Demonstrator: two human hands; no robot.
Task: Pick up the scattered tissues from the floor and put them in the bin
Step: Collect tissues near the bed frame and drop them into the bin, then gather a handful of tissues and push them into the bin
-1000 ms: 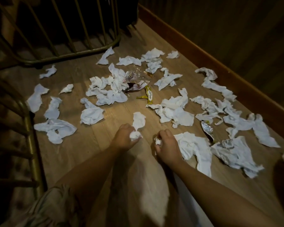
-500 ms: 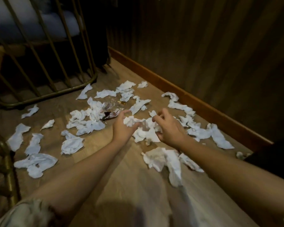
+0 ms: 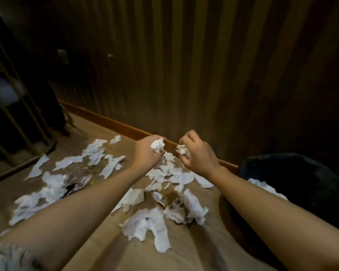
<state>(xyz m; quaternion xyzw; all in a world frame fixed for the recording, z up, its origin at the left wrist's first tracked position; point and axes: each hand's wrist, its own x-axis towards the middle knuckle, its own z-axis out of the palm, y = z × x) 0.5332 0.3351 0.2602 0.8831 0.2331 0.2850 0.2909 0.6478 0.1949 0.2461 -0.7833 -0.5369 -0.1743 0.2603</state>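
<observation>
Both hands are raised above the floor, each closed around a crumpled wad. The left hand (image 3: 148, 153) has its fingers curled over a white tissue ball (image 3: 157, 146) that bulges out past the fingertips on the thumb side. The right hand (image 3: 197, 155) pinches a second, smaller wad (image 3: 183, 150) between thumb and bent fingers. The 2 wads sit close together, not touching.

Below and behind the fingers the wooden floor (image 3: 98, 249) is covered with loose tissues: a large flat sheet (image 3: 147, 224) lies under the gap between the forearms, more scraps spread away to the left of the left hand, and a shiny wrapper (image 3: 77, 181) lies among them. The bin (image 3: 301, 184), dark and lined with a black bag, stands to the right of the right hand, beyond the right forearm, and some white paper already shows inside its rim.

This paper looks almost weightless, soft and easily torn. It should compress into a fist, so a loose squeeze ought to hold it; a hard pull on a corner might rip a sheet. The flat pieces are probably best pinched at a raised fold or scrunched from the middle, since thin edges lying flush on wood give the fingertips little to catch. Light wads may drift when dropped, so releasing them low over the bin opening seems sensible.
</observation>
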